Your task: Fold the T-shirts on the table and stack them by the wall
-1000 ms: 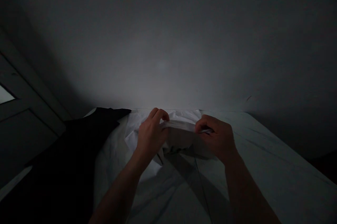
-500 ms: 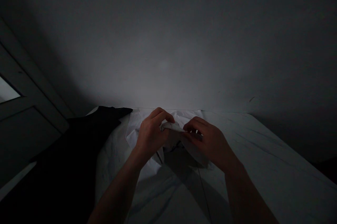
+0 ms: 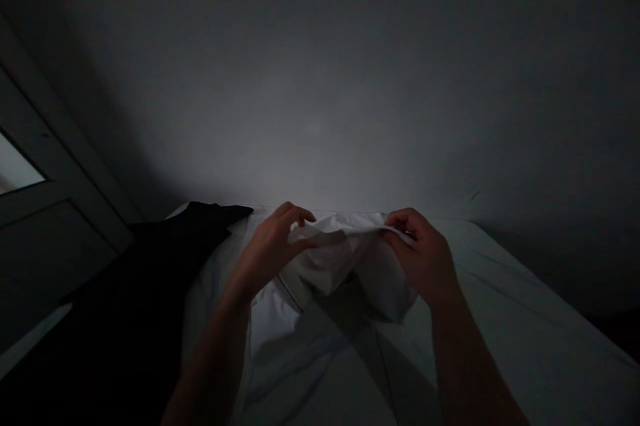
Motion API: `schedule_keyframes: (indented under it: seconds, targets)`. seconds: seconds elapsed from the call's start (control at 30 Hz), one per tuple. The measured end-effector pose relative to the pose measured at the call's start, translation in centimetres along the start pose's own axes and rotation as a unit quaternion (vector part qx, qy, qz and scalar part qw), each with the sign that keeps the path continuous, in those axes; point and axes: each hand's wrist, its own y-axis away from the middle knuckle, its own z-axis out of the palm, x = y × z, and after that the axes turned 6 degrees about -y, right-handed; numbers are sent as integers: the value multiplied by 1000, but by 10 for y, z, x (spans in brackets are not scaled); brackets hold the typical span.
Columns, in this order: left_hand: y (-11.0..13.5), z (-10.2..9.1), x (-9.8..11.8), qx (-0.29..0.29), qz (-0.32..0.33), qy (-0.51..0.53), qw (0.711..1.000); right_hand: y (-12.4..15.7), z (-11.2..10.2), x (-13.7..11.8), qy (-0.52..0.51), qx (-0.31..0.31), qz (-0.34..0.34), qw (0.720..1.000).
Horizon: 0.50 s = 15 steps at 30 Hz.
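Note:
A white garment (image 3: 330, 259) lies crumpled on a pale sheet-covered surface (image 3: 500, 333) in dim light. My left hand (image 3: 273, 246) pinches the cloth's upper edge on the left side. My right hand (image 3: 425, 256) pinches the same edge on the right. Between the two hands the edge is stretched out and lifted a little off the surface. The rest of the garment hangs and bunches below the hands.
A black garment (image 3: 130, 299) lies spread over the left part of the surface. A plain grey wall (image 3: 320, 79) rises right behind it. A door or window frame (image 3: 45, 166) stands at the far left.
My hands came close together over the cloth half a second ago, then moved apart again. The white edge is now stretched wider and raised higher.

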Motion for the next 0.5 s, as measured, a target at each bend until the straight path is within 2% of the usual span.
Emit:
schedule_keyframes:
  seconds: [0.1, 0.2, 0.33, 0.5]
  targets:
    - [6, -19, -23, 51, -62, -60, 995, -9, -15, 10, 14, 141, 10, 990]
    - [15, -34, -32, 67, -103, -68, 990, -12, -28, 9, 12, 226, 12, 974]
    - [22, -41, -36, -19, -147, -37, 988, -7, -35, 1, 41, 245, -6, 969]
    - [24, -34, -55, -84, -155, 6, 984, 4, -42, 12, 93, 197, -23, 976]
